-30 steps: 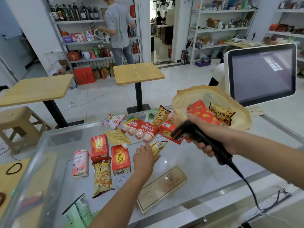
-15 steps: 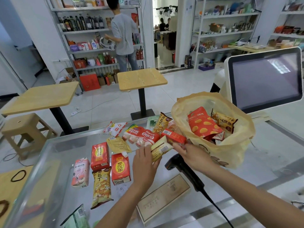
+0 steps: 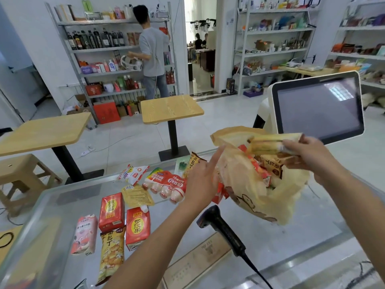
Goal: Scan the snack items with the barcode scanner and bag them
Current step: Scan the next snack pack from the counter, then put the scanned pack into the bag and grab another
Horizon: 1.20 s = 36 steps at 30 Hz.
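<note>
My right hand [image 3: 308, 155] grips a yellow snack packet [image 3: 268, 146] over the mouth of the tan plastic bag [image 3: 256, 192], which holds several packets. My left hand [image 3: 202, 180] touches the bag's left edge with straight fingers. The black barcode scanner [image 3: 220, 228] lies on the glass counter [image 3: 291, 243], below the bag, with no hand on it. To the left on the counter lie a pack of small drink bottles [image 3: 166, 184], two red cartons [image 3: 111, 211], a pink carton [image 3: 84, 234], a yellow pouch [image 3: 136, 196] and a yellow snack bag [image 3: 110, 253].
A screen [image 3: 318, 109] stands at the counter's back right, close behind the bag. The scanner's cable [image 3: 258, 272] runs to the near edge. A flat printed card [image 3: 195, 261] lies by the scanner. Beyond the counter are two wooden tables, a stool, shelves and a person.
My right hand laid the scanner down on the counter, took the yellow packet from my left hand and lifted it over the bag. My left hand moved to the bag's edge.
</note>
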Tool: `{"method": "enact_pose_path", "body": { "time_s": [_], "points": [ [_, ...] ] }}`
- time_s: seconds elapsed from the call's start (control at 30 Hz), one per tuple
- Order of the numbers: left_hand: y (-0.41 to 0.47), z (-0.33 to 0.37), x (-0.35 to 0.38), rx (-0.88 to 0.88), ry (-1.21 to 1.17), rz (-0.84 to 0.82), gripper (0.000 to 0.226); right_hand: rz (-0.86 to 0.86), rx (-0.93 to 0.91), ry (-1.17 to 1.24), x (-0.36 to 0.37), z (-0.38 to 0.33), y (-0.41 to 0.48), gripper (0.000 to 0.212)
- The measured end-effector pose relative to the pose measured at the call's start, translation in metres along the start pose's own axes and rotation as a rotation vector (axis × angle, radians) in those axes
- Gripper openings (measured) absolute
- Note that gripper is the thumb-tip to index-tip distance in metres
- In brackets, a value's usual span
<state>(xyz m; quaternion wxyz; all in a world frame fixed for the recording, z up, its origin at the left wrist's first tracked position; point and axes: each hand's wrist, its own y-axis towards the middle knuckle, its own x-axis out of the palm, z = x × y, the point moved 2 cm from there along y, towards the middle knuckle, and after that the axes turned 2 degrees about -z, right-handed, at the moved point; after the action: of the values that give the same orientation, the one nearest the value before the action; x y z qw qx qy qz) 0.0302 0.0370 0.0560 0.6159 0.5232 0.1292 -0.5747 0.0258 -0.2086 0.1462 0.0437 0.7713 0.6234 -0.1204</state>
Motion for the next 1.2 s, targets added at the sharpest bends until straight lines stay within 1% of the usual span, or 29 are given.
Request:
{"method": "enact_pose_path", "body": {
  "time_s": [0.07, 0.13, 0.27, 0.33, 0.37, 0.4, 0.47, 0.53, 0.57, 0.6, 0.67, 0.73, 0.77, 0.8, 0.83, 0.87, 0.9, 0.93, 0.97, 1.0, 1.03, 1.07, 1.1, 1.13, 1.17, 1.2],
  "points": [
    [0.005, 0.007, 0.005, 0.026, 0.036, -0.033, 0.087, 0.047, 0.052, 0.014, 0.000, 0.015, 0.006, 0.017],
    [0.009, 0.013, 0.009, 0.060, 0.079, -0.045, 0.077, 0.072, 0.081, 0.065, 0.005, 0.025, 0.013, 0.018],
    [0.012, 0.012, 0.013, 0.015, 0.044, -0.082, 0.035, 0.076, 0.077, 0.076, 0.026, 0.029, 0.025, 0.016],
    [0.011, 0.007, 0.015, 0.001, 0.045, -0.060, 0.018, 0.140, 0.056, 0.130, 0.038, 0.030, 0.031, 0.022],
    [0.010, 0.004, 0.016, -0.001, 0.071, -0.039, 0.012, 0.193, 0.042, 0.120, 0.044, 0.029, 0.033, 0.025],
    [0.008, 0.001, 0.017, -0.005, 0.096, -0.017, 0.010, 0.226, 0.037, 0.074, 0.048, 0.028, 0.036, 0.026],
    [0.003, -0.005, 0.017, -0.039, 0.113, -0.002, 0.009, 0.170, 0.039, -0.074, 0.060, 0.032, 0.044, 0.028],
    [-0.004, -0.011, 0.016, -0.081, 0.109, 0.005, 0.009, 0.080, 0.066, -0.315, 0.068, 0.039, 0.047, 0.043],
    [-0.009, -0.015, 0.015, -0.096, 0.106, 0.010, 0.011, 0.090, 0.063, -0.463, 0.069, 0.041, 0.047, 0.052],
    [-0.016, -0.019, 0.014, -0.115, 0.104, 0.015, 0.013, 0.146, 0.039, -0.602, 0.068, 0.042, 0.047, 0.058],
    [-0.036, -0.029, 0.013, -0.176, 0.104, -0.010, 0.018, 0.328, -0.046, -0.755, 0.064, 0.040, 0.039, 0.060],
    [-0.065, -0.044, 0.016, -0.278, 0.111, -0.084, 0.025, 0.451, -0.152, -0.713, 0.063, 0.037, 0.020, 0.055],
    [-0.082, -0.052, 0.018, -0.328, 0.133, -0.116, 0.028, 0.478, -0.227, -0.657, 0.065, 0.039, 0.008, 0.048],
    [-0.097, -0.058, 0.018, -0.366, 0.173, -0.134, 0.032, 0.479, -0.335, -0.611, 0.069, 0.046, -0.004, 0.040],
    [-0.111, -0.065, 0.019, -0.395, 0.213, -0.135, 0.036, 0.459, -0.493, -0.576, 0.076, 0.054, -0.019, 0.034],
    [-0.122, -0.072, 0.020, -0.434, 0.266, -0.109, 0.041, 0.417, -0.663, -0.565, 0.085, 0.064, -0.036, 0.031],
    [-0.129, -0.079, 0.018, -0.494, 0.333, -0.085, 0.047, 0.358, -0.792, -0.577, 0.094, 0.076, -0.054, 0.032],
    [-0.134, -0.085, 0.013, -0.577, 0.395, -0.052, 0.054, 0.280, -0.862, -0.612, 0.103, 0.092, -0.068, 0.034],
    [-0.138, -0.089, 0.006, -0.680, 0.446, -0.047, 0.061, 0.200, -0.868, -0.656, 0.112, 0.109, -0.079, 0.035],
    [-0.143, -0.095, 0.002, -0.772, 0.475, -0.064, 0.066, 0.120, -0.835, -0.703, 0.121, 0.124, -0.087, 0.034],
    [-0.148, -0.101, 0.001, -0.831, 0.471, -0.058, 0.069, 0.063, -0.742, -0.758, 0.129, 0.135, -0.092, 0.029],
    [-0.151, -0.105, 0.000, -0.857, 0.459, -0.051, 0.069, 0.024, -0.612, -0.822, 0.136, 0.147, -0.093, 0.025],
    [-0.154, -0.107, 0.000, -0.870, 0.460, -0.057, 0.070, -0.013, -0.466, -0.885, 0.141, 0.153, -0.091, 0.028],
    [-0.155, -0.107, -0.001, -0.872, 0.476, -0.064, 0.071, -0.072, -0.328, -0.931, 0.145, 0.159, -0.087, 0.037],
    [-0.154, -0.105, -0.003, -0.866, 0.502, -0.092, 0.072, -0.152, -0.205, -0.927, 0.148, 0.160, -0.082, 0.044],
    [-0.151, -0.103, -0.007, -0.855, 0.534, -0.133, 0.074, -0.245, -0.077, -0.868, 0.152, 0.160, -0.077, 0.047]
  ]
}}
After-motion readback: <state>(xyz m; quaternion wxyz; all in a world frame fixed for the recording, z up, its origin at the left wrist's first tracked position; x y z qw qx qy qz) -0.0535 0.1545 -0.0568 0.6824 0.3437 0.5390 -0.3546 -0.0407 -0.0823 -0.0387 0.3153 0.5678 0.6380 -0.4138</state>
